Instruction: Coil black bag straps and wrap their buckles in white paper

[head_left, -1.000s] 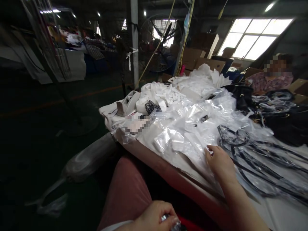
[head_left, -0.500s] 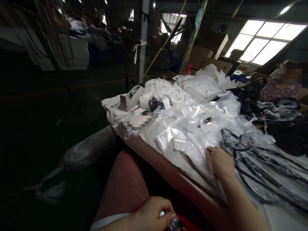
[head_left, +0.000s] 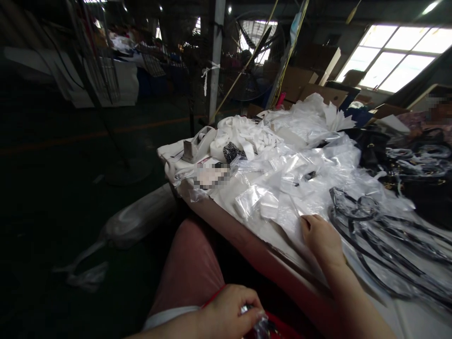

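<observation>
My left hand (head_left: 235, 308) is closed over my lap, low in the view. Out of its curled fingers pokes a crinkled clear plastic bag (head_left: 262, 325) with something dark and a glint of gold in it; most is hidden by the hand and frame edge. On the table, my right hand (head_left: 322, 240) pinches the edge of a clear plastic bag (head_left: 287, 214) from the loose pile. Just right of that hand lie black straps (head_left: 374, 235) in clear plastic.
A tape dispenser (head_left: 199, 143) stands at the table's far left corner beside a heap of white strips (head_left: 243, 134). Black bags (head_left: 374, 146) and a partly visible person are at the right. A long plastic-wrapped roll (head_left: 137, 219) is down to the left.
The view has shifted slightly, so the table appears farther right. My right hand stays at the bag pile, fingers pinched. My left hand keeps its hold and sits slightly farther right in view.
</observation>
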Demonstrator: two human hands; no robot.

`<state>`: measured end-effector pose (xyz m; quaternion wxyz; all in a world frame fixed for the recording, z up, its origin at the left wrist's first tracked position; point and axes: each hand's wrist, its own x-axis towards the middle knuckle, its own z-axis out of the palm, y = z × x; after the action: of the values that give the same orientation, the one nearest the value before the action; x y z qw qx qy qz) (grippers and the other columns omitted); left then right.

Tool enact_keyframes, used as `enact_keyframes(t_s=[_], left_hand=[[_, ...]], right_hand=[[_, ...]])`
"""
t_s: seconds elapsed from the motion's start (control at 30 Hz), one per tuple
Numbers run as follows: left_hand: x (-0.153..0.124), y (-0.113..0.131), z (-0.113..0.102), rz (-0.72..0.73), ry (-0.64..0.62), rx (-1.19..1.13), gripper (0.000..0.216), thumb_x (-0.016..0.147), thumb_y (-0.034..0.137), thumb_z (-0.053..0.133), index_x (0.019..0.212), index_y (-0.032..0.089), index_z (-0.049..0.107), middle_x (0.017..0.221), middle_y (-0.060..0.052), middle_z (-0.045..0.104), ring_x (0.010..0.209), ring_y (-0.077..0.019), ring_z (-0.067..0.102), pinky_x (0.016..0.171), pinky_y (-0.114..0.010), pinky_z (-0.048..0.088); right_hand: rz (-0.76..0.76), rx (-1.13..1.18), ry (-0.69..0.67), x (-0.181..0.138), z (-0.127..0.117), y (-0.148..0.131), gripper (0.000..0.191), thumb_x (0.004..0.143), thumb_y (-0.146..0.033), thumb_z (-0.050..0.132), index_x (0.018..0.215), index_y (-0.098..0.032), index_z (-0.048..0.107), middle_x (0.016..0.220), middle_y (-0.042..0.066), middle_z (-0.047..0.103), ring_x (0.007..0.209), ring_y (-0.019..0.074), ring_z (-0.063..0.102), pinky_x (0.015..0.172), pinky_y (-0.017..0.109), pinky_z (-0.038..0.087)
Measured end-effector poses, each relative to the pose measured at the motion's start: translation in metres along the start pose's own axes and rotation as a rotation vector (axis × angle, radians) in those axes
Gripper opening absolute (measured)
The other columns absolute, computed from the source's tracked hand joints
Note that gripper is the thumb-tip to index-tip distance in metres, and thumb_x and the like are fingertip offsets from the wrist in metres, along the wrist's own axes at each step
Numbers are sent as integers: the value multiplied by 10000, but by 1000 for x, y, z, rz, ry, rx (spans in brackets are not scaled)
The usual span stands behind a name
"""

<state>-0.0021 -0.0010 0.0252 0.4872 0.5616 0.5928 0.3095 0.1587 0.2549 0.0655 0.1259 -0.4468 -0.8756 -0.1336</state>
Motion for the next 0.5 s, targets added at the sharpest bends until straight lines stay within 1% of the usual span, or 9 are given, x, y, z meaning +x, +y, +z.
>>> enact_keyframes(t_s=[0.07, 0.13, 0.2, 0.23, 0.27, 0.3, 0.37, 0.43, 0.5], left_hand=[[-1, 2, -1, 13, -13, -50, 229, 855, 262, 556, 937, 182, 754, 925, -34, 757, 853, -160, 678, 778, -218, 483], [-1, 3, -3, 44, -51, -132, 249, 867, 268, 552, 970, 176, 759, 957, -46, 761, 884, -163, 687, 805, -218, 493], [-2, 4, -5, 67, -86, -194, 270, 877, 276, 549, 1003, 158, 757, 987, -66, 760, 904, -167, 691, 818, -215, 497], [-2, 3, -5, 68, -88, -200, 278, 880, 278, 549, 1012, 147, 755, 993, -76, 758, 905, -170, 691, 816, -215, 498], [-2, 3, -5, 64, -82, -191, 283, 881, 280, 549, 1017, 139, 753, 992, -82, 758, 900, -172, 691, 810, -216, 499], [-2, 3, -5, 64, -72, -170, 286, 885, 284, 547, 1019, 137, 751, 988, -83, 757, 894, -172, 689, 807, -219, 497], [-2, 2, -4, 89, -53, -119, 300, 901, 306, 529, 1020, 138, 748, 978, -80, 753, 888, -171, 681, 802, -224, 493], [-3, 1, -2, 131, -54, -94, 329, 921, 333, 502, 1012, 130, 745, 962, -83, 747, 878, -170, 673, 798, -227, 489], [-5, 1, -2, 160, -72, -104, 346, 936, 345, 480, 1003, 127, 740, 950, -78, 744, 880, -168, 668, 808, -229, 485]], right_hand=[[13, 1, 26, -2, -9, -1, 249, 935, -252, 484, 956, -176, 720, 901, 76, 729, 735, 208, 655, 631, 302, 405], [32, 0, 109, -13, -25, -8, 260, 945, -269, 466, 996, -172, 702, 931, 83, 729, 756, 227, 663, 628, 309, 401], [31, 77, 181, -34, -47, -22, 255, 951, -313, 461, 993, -187, 679, 910, 72, 733, 747, 233, 674, 627, 309, 410], [21, 164, 173, -47, -58, -31, 245, 952, -339, 463, 979, -200, 663, 859, 55, 735, 716, 223, 679, 616, 299, 420], [5, 276, 125, -62, -67, -40, 232, 953, -357, 462, 965, -212, 643, 791, 33, 731, 664, 205, 679, 592, 284, 429], [-19, 393, 49, -77, -74, -50, 221, 958, -364, 454, 954, -221, 622, 728, 11, 720, 607, 186, 674, 564, 267, 437], [-75, 545, -92, -107, -79, -66, 200, 964, -355, 437, 945, -228, 591, 665, -15, 708, 526, 165, 663, 507, 249, 440], [-128, 546, -140, -133, -73, -77, 196, 965, -337, 430, 949, -224, 590, 708, -4, 730, 530, 175, 681, 496, 259, 449], [-184, 495, -139, -154, -63, -83, 207, 968, -313, 427, 976, -214, 609, 812, 25, 758, 622, 191, 717, 545, 268, 477]])
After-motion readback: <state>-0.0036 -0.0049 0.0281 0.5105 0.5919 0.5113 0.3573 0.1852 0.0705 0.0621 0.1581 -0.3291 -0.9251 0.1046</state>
